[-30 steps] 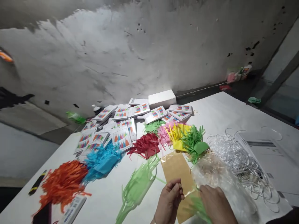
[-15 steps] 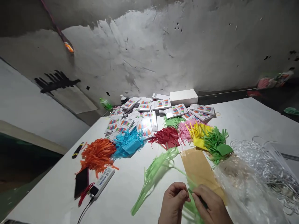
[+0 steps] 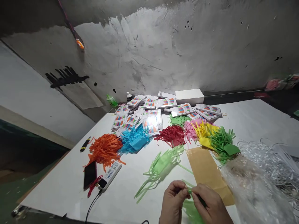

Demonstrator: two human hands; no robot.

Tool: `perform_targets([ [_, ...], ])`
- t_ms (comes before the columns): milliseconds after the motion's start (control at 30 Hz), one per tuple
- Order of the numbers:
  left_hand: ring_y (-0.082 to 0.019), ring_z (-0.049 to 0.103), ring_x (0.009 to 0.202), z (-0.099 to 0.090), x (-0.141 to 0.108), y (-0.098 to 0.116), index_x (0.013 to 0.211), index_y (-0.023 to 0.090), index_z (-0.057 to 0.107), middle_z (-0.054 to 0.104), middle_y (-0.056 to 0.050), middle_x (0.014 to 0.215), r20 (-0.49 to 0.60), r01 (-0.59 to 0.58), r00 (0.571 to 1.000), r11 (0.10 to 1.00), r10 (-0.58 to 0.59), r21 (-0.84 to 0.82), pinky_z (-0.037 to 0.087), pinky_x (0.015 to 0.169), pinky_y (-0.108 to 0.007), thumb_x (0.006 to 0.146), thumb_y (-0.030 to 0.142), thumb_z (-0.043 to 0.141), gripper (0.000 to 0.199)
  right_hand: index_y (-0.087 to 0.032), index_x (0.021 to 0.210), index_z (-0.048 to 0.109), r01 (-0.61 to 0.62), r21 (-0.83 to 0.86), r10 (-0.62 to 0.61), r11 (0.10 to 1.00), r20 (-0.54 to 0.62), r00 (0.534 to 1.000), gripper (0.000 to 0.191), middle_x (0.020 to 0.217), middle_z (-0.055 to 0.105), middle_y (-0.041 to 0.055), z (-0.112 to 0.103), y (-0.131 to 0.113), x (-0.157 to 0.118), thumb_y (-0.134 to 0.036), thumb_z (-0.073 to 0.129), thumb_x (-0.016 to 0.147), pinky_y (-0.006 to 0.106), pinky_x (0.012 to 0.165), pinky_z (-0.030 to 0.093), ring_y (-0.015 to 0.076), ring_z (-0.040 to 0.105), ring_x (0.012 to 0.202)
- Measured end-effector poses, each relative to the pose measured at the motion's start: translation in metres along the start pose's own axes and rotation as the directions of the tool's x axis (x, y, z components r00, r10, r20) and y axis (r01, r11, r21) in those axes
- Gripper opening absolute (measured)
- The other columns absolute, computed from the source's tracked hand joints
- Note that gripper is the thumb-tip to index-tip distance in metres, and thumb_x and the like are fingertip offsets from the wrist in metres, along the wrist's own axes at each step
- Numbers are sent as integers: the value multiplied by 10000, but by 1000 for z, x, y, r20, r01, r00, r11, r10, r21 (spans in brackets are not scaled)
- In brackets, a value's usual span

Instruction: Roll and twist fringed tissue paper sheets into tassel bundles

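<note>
In front of me, my left hand [image 3: 174, 200] and my right hand [image 3: 209, 202] meet, fingertips almost touching. Both pinch a narrow twisted piece of green fringed tissue paper [image 3: 192, 212], whose light green part hangs down below between the hands. Something dark green shows under my right fingers, partly hidden. Just beyond my left hand, a loose light green fringed tissue sheet [image 3: 163, 163] lies spread on the white table [image 3: 126, 199]. A brown paper envelope or sheet [image 3: 205, 171] lies beyond my right hand.
Fringed bundles in orange [image 3: 105, 149], blue [image 3: 135, 140], red [image 3: 173, 136], yellow [image 3: 205, 133] and green [image 3: 223, 144] line the middle. Behind are printed packets [image 3: 150, 124] and a white box [image 3: 189, 96]. Left: a phone [image 3: 90, 175], power strip [image 3: 112, 175], cutter [image 3: 85, 144]. Right: clear plastic bag [image 3: 254, 189].
The view has shifted slightly, so the table's things sit further right. My hands keep pinching the green paper. The strips of the loose light green sheet have spread apart at the near end.
</note>
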State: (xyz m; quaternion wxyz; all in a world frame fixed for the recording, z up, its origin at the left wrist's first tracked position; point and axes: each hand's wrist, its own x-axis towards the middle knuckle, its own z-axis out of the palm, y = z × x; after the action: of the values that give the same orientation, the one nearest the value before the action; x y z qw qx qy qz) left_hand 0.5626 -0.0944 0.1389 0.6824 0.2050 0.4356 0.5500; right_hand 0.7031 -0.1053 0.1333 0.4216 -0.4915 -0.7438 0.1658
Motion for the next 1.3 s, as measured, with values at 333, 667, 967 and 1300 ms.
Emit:
perform_targets([
  [333,-190,572,719,-17,0,5,628,239,748,617,-21,703,95,-144,987,975,129,172,483,677,-293,573,356,908,205,-263,744,518,82,37,-85,996,76,994,170,617,603,-48,-12,-20,14,-233,494,910,215,495,486,129,616,553],
  [667,-179,556,634,-22,-5,8,594,233,724,628,-23,647,146,-137,983,976,113,171,466,633,-308,584,380,898,227,-266,805,556,119,77,-134,990,254,958,173,671,644,-34,-15,-16,14,-198,458,930,229,534,500,140,624,605],
  [967,-144,579,557,-16,-10,10,635,194,721,660,-1,608,82,-19,997,990,7,139,473,578,-267,496,357,939,305,-275,847,594,4,216,-61,976,258,964,132,704,661,-29,-21,-15,11,-223,498,922,228,554,516,143,646,630],
  [1300,-148,581,593,-9,-12,14,643,185,738,667,-9,634,93,-65,995,975,46,211,472,600,-268,517,321,932,269,-260,797,577,27,98,-45,995,181,982,212,668,660,-25,-14,-9,0,-203,431,939,232,547,514,149,659,606],
])
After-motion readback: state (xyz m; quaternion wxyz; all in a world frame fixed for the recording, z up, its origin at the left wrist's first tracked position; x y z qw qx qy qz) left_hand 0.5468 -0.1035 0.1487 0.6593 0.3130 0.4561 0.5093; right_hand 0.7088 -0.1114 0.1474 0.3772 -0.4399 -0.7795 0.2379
